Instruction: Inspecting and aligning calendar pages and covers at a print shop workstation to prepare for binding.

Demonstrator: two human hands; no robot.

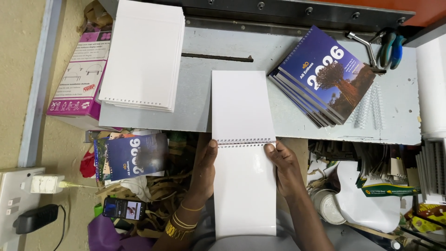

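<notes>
I hold a white spiral-bound pad [242,139] opened flat, its wire binding [246,141] running across the middle at the table's front edge. My left hand [206,169] grips the pad's left side just below the binding, thumb on the page. My right hand [284,165] grips the right side at the same height. The upper leaf lies on the grey metal table [195,93]; the lower, glossy leaf hangs toward me.
A stack of punched white sheets [141,53] lies at the table's left. A pile of blue-covered spiral calendars [323,76] sits at the right, with loose wire coils [369,109] and pliers [388,46] beside it. A pink box [83,69], phone [121,208] and clutter lie below.
</notes>
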